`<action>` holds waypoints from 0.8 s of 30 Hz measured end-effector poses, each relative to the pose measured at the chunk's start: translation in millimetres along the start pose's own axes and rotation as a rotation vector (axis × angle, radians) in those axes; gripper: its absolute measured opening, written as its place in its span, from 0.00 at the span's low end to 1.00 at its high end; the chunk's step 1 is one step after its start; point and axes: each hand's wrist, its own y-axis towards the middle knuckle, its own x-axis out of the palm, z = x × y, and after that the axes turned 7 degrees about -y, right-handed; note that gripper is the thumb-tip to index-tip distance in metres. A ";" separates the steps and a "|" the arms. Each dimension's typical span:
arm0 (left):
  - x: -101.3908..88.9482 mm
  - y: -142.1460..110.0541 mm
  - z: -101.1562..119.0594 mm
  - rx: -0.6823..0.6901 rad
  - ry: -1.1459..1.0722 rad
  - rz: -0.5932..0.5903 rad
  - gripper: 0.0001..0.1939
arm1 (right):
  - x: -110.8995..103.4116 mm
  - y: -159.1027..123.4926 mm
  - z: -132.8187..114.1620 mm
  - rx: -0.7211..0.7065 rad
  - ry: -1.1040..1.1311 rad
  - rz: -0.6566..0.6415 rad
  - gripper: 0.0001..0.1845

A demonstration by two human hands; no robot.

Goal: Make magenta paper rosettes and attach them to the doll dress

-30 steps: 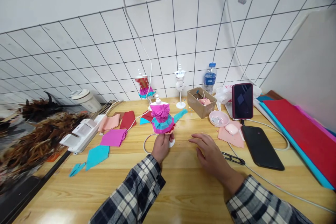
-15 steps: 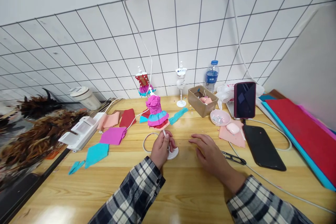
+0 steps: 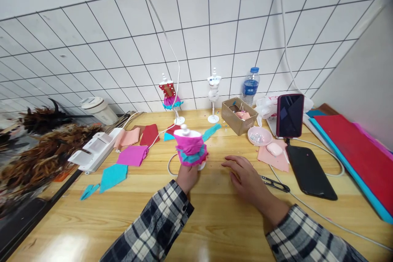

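A miniature dress form (image 3: pixel 189 144) in a magenta dress with turquoise ruffles leans toward me. My left hand (image 3: pixel 187 178) is closed around its stand, and the skirt hides the fingers. Part of its round white base shows beside the skirt. To the right, my right hand (image 3: pixel 242 176) is at the table with its fingers stretched out and apart, holding nothing. Black thread snips (image 3: pixel 275 183) lie beside that hand. Turquoise (image 3: pixel 113 178) and magenta cloth pieces (image 3: pixel 132 155) lie to the left.
Behind stand a dress form in red and magenta (image 3: pixel 169 94) and a bare white one (image 3: pixel 214 90). A cardboard box (image 3: pixel 236 120), water bottle (image 3: pixel 250 86), pink bead bowl (image 3: pixel 259 136), propped phone (image 3: pixel 290 115) and flat black phone (image 3: pixel 311 172) are rightward. Left lies a white power strip (image 3: pixel 98 153).
The dressed form has tipped toward me, turning its top and neck knob to the camera. My left hand has stayed on the stand. The right hand is nearly still.
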 end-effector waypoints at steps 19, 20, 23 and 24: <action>-4.6 16.4 -7.8 0.001 0.195 -0.144 0.23 | 2.6 0.8 1.4 0.050 0.007 -0.045 0.24; -5.5 15.8 -8.0 0.009 0.196 -0.132 0.22 | 2.8 0.6 1.6 0.049 0.009 -0.039 0.24; -13.2 12.0 -5.3 0.049 0.209 -0.042 0.20 | 2.4 -0.3 4.4 0.049 0.015 -0.011 0.24; -17.5 10.0 -3.2 0.065 0.218 -0.003 0.20 | 1.8 -0.5 5.7 0.054 0.014 -0.007 0.23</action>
